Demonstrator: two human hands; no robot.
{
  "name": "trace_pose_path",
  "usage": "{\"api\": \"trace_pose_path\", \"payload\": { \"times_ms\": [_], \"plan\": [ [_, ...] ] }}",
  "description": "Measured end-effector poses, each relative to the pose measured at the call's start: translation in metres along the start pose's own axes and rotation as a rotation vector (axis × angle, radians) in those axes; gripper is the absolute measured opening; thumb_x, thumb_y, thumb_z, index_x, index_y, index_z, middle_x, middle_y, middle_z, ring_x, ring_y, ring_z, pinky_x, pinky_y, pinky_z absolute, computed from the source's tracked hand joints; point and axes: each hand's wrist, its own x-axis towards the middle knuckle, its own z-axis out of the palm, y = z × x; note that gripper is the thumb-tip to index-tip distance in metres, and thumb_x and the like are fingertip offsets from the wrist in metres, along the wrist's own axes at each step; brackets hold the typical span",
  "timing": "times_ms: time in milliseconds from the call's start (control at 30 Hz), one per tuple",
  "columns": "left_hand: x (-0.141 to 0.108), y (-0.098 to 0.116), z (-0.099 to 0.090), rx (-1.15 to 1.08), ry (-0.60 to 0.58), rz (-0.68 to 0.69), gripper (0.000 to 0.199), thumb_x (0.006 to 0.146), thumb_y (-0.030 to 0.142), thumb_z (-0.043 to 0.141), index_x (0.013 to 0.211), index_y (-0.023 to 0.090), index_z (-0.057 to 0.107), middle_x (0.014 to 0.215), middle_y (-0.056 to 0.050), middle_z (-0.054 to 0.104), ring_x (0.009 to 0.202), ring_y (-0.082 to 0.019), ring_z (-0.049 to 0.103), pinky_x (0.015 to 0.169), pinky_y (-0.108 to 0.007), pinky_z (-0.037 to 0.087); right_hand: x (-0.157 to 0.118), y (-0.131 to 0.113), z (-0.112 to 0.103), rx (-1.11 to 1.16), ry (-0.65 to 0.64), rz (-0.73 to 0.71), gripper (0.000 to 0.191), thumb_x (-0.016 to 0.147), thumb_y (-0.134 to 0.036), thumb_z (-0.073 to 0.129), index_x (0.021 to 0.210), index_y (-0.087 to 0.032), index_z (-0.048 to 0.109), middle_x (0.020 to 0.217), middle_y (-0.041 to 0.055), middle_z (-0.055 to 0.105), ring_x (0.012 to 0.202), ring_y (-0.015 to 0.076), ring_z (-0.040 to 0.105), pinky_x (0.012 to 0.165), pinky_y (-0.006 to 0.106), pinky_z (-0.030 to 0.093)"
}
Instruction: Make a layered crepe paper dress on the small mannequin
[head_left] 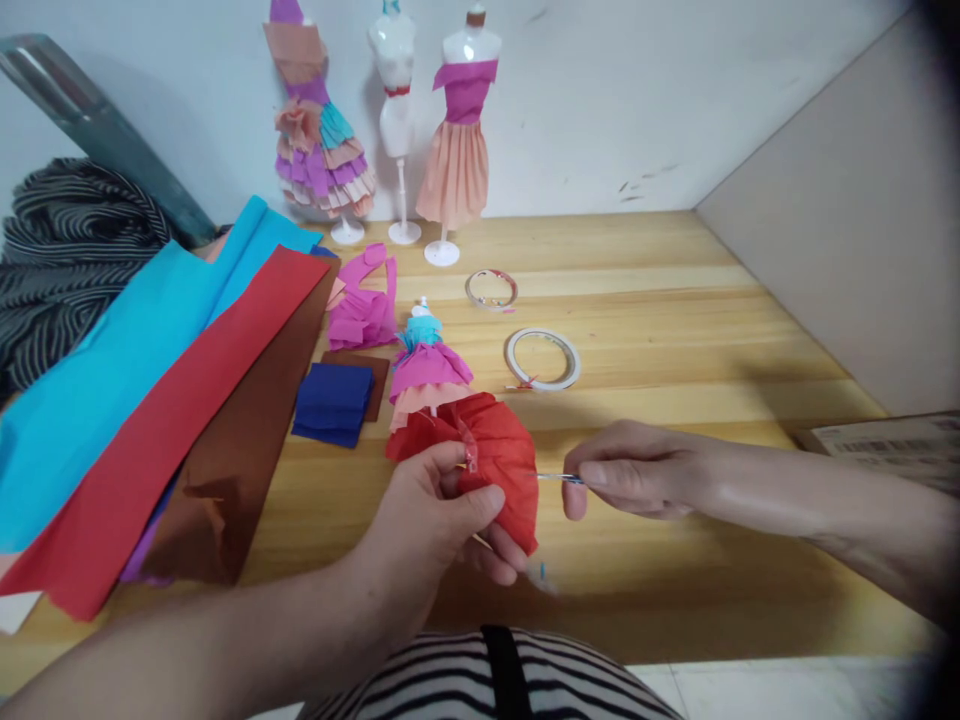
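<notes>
My left hand [457, 520] grips a gathered piece of red crepe paper [510, 460], thumb on top and fingers beneath. A clear, shiny strip shows along its gathered edge near the fingertips. In my right hand [630, 470] is a slim metal tool [553, 477], pinched between thumb and fingers. Its thin end reaches the right side of the red paper; whether it is tweezers or a blade is unclear. Just behind the red paper, a small figure [427, 365] wears a turquoise, magenta and peach paper dress; the paper overlaps its base.
Two tape rolls, a smaller one [492, 290] and a white one [574, 365], lie beyond my hands. Dressed mannequins [457, 150] stand at the wall. Coloured paper sheets [187, 420], a folded blue stack [334, 400] and magenta scraps [364, 315] lie left. A box [892, 450] sits right.
</notes>
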Motion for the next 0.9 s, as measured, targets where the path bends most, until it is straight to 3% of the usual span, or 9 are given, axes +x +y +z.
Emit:
{"api": "trace_pose_path", "payload": {
  "times_ms": [233, 433, 633, 900],
  "plan": [
    [0.001, -0.001, 0.002, 0.007, -0.013, -0.002, 0.025, 0.066, 0.030, 0.073, 0.076, 0.014, 0.056, 0.053, 0.000, 0.061, 0.044, -0.011, 0.059, 0.042, -0.019, 0.048, 0.012, -0.011, 0.005, 0.083, -0.030, 0.052, 0.054, 0.079, -0.069, 0.051, 0.078, -0.017, 0.066, 0.062, -0.0035, 0.034, 0.055, 0.0092, 0.031, 0.049, 0.023, 0.024],
    [0.002, 0.000, 0.003, 0.010, -0.008, -0.023, 0.026, 0.066, 0.029, 0.072, 0.081, 0.015, 0.056, 0.052, -0.001, 0.063, 0.045, -0.012, 0.060, 0.043, -0.019, 0.048, 0.015, -0.014, 0.013, 0.317, -0.081, 0.092, 0.051, 0.076, -0.067, 0.055, 0.071, -0.017, 0.060, 0.054, -0.0077, 0.023, 0.048, 0.0074, 0.017, 0.041, 0.023, 0.010],
    [0.002, 0.002, 0.006, 0.035, 0.016, -0.035, 0.018, 0.065, 0.024, 0.067, 0.076, 0.015, 0.055, 0.049, 0.000, 0.061, 0.043, -0.011, 0.058, 0.042, -0.018, 0.048, 0.017, -0.014, 0.019, 0.418, -0.104, 0.103, 0.053, 0.075, -0.068, 0.056, 0.066, -0.015, 0.057, 0.054, -0.0082, 0.023, 0.045, 0.0049, 0.014, 0.040, 0.023, 0.004],
    [0.002, 0.004, 0.005, 0.031, 0.024, -0.051, 0.018, 0.067, 0.023, 0.066, 0.079, 0.015, 0.054, 0.048, -0.001, 0.062, 0.042, -0.011, 0.059, 0.042, -0.018, 0.048, 0.017, -0.017, 0.025, 0.484, -0.057, 0.107, 0.050, 0.075, -0.063, 0.059, 0.060, -0.016, 0.053, 0.053, -0.0089, 0.021, 0.047, 0.0045, 0.012, 0.043, 0.024, 0.003]
  ]
}}
